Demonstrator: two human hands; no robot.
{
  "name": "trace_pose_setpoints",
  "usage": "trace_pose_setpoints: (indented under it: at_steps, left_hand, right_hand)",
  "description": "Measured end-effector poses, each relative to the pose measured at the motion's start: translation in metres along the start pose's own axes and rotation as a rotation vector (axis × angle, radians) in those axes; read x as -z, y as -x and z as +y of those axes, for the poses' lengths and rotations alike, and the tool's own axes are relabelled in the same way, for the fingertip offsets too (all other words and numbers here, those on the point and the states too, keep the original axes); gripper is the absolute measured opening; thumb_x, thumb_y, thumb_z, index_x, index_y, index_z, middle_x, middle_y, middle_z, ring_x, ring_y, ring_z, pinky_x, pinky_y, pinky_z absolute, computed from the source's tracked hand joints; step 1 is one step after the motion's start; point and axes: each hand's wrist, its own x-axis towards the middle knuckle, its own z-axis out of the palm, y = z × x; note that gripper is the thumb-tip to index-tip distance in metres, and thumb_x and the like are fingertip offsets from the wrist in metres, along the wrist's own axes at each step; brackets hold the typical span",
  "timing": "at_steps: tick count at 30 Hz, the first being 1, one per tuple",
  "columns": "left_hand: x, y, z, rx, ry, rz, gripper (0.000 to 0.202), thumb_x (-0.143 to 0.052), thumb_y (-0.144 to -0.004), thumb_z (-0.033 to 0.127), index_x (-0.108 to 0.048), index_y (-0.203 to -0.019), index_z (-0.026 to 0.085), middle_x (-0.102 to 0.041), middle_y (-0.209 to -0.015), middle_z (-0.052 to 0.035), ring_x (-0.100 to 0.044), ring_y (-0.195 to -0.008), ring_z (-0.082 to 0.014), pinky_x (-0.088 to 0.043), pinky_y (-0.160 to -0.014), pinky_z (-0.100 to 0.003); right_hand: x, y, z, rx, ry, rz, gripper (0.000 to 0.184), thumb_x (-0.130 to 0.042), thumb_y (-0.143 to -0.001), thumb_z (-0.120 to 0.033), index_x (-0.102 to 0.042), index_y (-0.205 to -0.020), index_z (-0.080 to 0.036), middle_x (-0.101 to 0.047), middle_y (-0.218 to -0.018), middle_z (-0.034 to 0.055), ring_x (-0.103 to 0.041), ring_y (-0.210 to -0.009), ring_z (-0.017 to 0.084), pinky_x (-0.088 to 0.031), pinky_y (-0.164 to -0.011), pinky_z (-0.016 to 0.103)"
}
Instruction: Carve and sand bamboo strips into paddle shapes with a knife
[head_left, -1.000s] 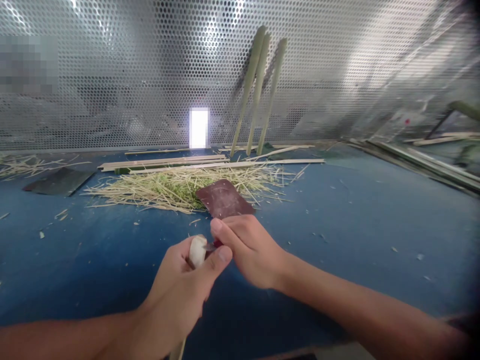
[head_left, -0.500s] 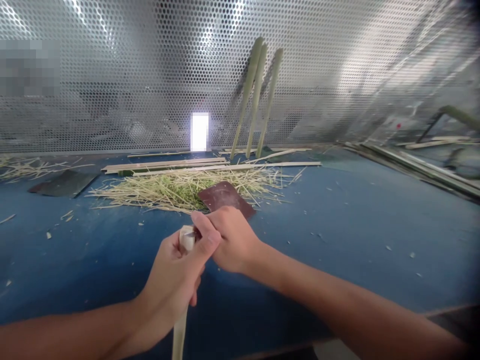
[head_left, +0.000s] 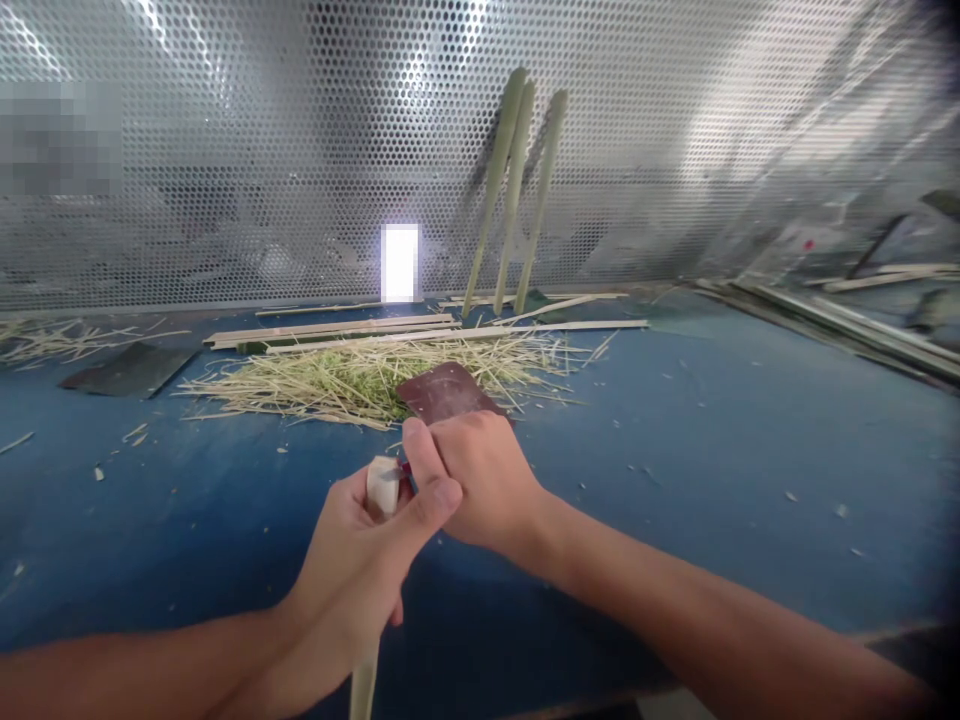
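Note:
My left hand (head_left: 352, 570) is closed around a pale bamboo strip (head_left: 382, 487), whose upper end pokes out by my thumb and whose lower end runs down past my wrist. Close against it, my right hand (head_left: 480, 475) grips a dark reddish-brown flat blade (head_left: 442, 392). The blade's edge meets the strip's top end between my two thumbs. Both hands hover low over the blue tabletop (head_left: 675, 450).
A heap of thin bamboo shavings (head_left: 360, 378) lies just beyond the hands. Long bamboo slats (head_left: 330, 327) lie behind it. Three green bamboo strips (head_left: 517, 190) lean on the perforated metal wall (head_left: 262, 130). A dark flat sheet (head_left: 131, 368) rests at left.
Both hands moved slightly away and back toward me, staying pressed together on the strip and the blade. The strip's top end shifted a little in my left hand.

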Motion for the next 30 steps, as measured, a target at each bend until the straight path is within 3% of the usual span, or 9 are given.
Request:
trace_pose_setpoints:
  at_steps: [5, 14, 20, 24, 30]
  left_hand:
    - [0.000, 0.000, -0.003, -0.010, 0.016, -0.006, 0.052, -0.072, -0.070, 0.065, -0.047, -0.059, 0.021, -0.034, -0.032, 0.0104, -0.031, -0.026, -0.0048, -0.026, -0.032, -0.019]
    - [0.000, 0.002, 0.002, -0.036, 0.015, -0.061, 0.054, -0.066, -0.071, 0.072, -0.051, -0.059, 0.021, -0.029, -0.025, 0.0111, -0.027, -0.022, -0.0057, -0.029, -0.037, -0.024]
    - [-0.002, 0.005, 0.004, -0.040, 0.014, -0.061, 0.064, -0.064, -0.072, 0.073, -0.035, -0.045, 0.022, -0.027, -0.025, 0.0091, -0.026, -0.022, -0.0045, -0.027, -0.037, -0.024]
    - [-0.003, 0.007, 0.005, 0.042, -0.003, -0.012, 0.069, -0.062, -0.071, 0.076, -0.029, -0.044, 0.022, -0.024, -0.026, 0.0096, -0.025, -0.021, -0.0038, -0.028, -0.037, -0.024]
    - [-0.001, 0.004, 0.000, 0.000, -0.004, -0.031, 0.059, -0.070, -0.071, 0.067, -0.036, -0.057, 0.021, -0.032, -0.029, 0.0110, -0.026, -0.027, -0.0034, -0.030, -0.038, -0.019]
  right_hand:
    - [-0.002, 0.001, -0.002, -0.025, -0.008, 0.034, 0.030, -0.044, -0.086, -0.031, -0.059, -0.063, -0.018, -0.045, -0.045, -0.0014, -0.028, -0.043, 0.010, -0.013, -0.051, 0.030]
    - [-0.001, 0.002, -0.004, -0.033, 0.033, 0.204, 0.051, -0.028, -0.095, -0.025, -0.054, -0.052, -0.017, -0.047, -0.044, 0.0009, -0.030, -0.042, 0.010, -0.013, -0.050, 0.029]
    - [0.004, 0.001, -0.007, -0.042, 0.053, 0.217, 0.054, -0.029, -0.096, -0.026, -0.057, -0.051, -0.017, -0.051, -0.047, 0.0017, -0.029, -0.042, 0.010, -0.012, -0.050, 0.030]
    - [0.010, -0.006, 0.004, -0.197, 0.117, 0.215, 0.051, -0.031, -0.094, -0.030, -0.050, -0.049, -0.018, -0.042, -0.044, 0.0005, -0.017, -0.043, 0.010, -0.010, -0.051, 0.031]
    - [0.016, -0.009, 0.016, -0.174, -0.302, 0.163, 0.039, -0.026, -0.094, -0.026, -0.029, -0.055, -0.021, -0.034, -0.047, -0.0030, -0.026, -0.045, 0.009, -0.015, -0.050, 0.030]
